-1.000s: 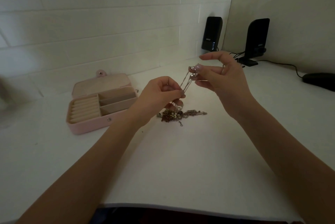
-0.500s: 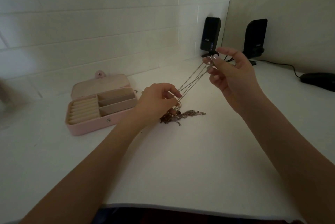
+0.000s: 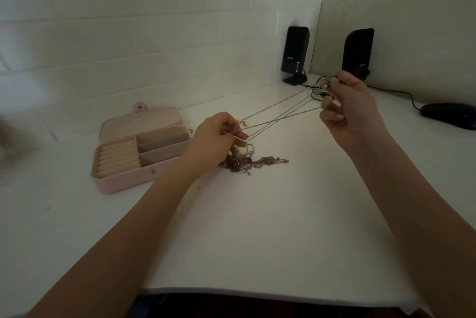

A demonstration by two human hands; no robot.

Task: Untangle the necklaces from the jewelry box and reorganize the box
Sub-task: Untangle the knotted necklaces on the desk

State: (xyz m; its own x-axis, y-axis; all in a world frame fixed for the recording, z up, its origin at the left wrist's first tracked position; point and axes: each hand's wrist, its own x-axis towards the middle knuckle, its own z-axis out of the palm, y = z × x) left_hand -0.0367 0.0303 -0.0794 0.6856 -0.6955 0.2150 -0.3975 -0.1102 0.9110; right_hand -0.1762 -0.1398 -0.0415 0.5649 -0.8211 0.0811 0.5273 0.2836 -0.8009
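A pink jewelry box (image 3: 121, 180) lies open on the white desk at the left, with ring rolls and empty compartments showing. A tangled pile of necklaces (image 3: 251, 162) rests on the desk to the right of the box. Thin silver chains (image 3: 280, 117) stretch taut from my left hand (image 3: 219, 137) up to my right hand (image 3: 346, 109). My left hand pinches the chains just above the pile. My right hand, raised at the right, pinches their far ends, where a small green piece hangs.
Two black speakers (image 3: 295, 54) (image 3: 358, 52) stand at the back right against the wall, with cables trailing on the desk. A black mouse (image 3: 449, 114) lies at the far right. The desk's front edge runs along the bottom of the view.
My right hand has pulled away to the right and back, drawing the chains out long and taut. My left hand has stayed over the pile, holding its end.
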